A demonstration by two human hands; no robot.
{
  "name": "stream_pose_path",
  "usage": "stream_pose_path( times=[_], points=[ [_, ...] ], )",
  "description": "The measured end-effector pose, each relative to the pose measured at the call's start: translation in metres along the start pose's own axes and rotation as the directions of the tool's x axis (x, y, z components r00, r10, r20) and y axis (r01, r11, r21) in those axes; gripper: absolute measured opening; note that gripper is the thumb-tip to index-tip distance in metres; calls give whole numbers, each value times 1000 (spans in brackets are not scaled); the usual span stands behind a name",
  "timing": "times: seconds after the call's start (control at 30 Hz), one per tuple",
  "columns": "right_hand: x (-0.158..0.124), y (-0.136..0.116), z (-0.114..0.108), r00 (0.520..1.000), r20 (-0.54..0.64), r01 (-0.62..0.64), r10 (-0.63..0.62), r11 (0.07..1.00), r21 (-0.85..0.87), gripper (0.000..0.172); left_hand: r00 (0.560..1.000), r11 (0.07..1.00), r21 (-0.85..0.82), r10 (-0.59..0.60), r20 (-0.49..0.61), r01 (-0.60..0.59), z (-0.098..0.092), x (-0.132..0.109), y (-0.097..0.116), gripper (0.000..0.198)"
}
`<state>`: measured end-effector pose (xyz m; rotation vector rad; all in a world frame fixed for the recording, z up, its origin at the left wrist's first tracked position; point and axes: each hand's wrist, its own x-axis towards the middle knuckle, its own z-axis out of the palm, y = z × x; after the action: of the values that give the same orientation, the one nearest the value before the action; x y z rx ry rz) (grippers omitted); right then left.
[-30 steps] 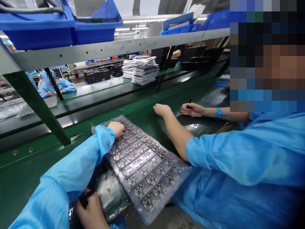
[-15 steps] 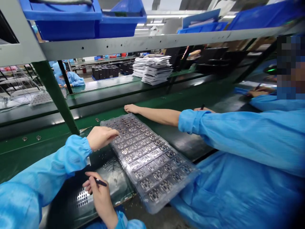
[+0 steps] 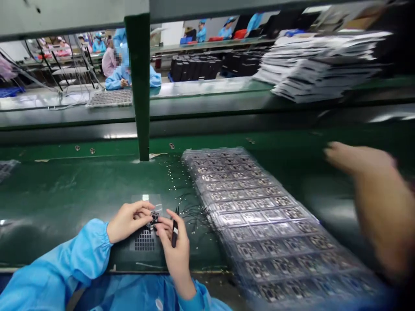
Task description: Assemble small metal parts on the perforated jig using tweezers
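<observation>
A small dark circuit board (image 3: 154, 218) is pinched in the fingers of my left hand (image 3: 129, 221), just above the green bench. My right hand (image 3: 177, 248) has black tweezers (image 3: 175, 231) tucked against its fingers, points upward. Its thumb and fingertips also meet the board's right side. Under both hands lies a clear sheet with rows of small dark squares (image 3: 145, 242). To their right stretches a clear plastic tray (image 3: 241, 207), its compartments filled with circuit boards.
Dark thin strands and tiny bright bits (image 3: 191, 211) lie beside the tray. A green post (image 3: 141, 86) rises from the bench ahead. At right is a co-worker's blurred arm (image 3: 372, 194). Stacked white sheets (image 3: 317, 65) stand behind, and several small parts (image 3: 92, 150) lie along the back.
My view has turned left and down. My left hand has come from the tray to my right hand and now holds a circuit board. The co-worker's hand has left the tray's far end.
</observation>
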<state>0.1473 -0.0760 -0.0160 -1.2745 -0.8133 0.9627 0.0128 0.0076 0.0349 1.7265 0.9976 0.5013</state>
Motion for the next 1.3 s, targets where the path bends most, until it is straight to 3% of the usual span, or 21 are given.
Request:
stream_pose_path(
  times=[0.13,0.3,0.53,0.77,1.3],
  points=[
    [0,3,2,1000,23,19,-18,999,-45,28,999,999,-33,-24,-43,23,7,-3,-11,19],
    [-1,2,3,999,26,29,-27,995,-94,20,1000,1000,21,2,-4,-1,4,-2,-9,15],
    [-3,4,4,985,171,33,-1,982,-185,17,1000,999,49,3,19,-4,0,-2,-12,18],
    [-1,0,6,992,122,11,12,983,-184,19,995,994,-66,-85,-44,82,4,-1,-18,13],
    [-1,-3,6,995,88,-25,38,990,-137,17,998,998,5,-61,2,61,0,-6,-14,14]
  ],
)
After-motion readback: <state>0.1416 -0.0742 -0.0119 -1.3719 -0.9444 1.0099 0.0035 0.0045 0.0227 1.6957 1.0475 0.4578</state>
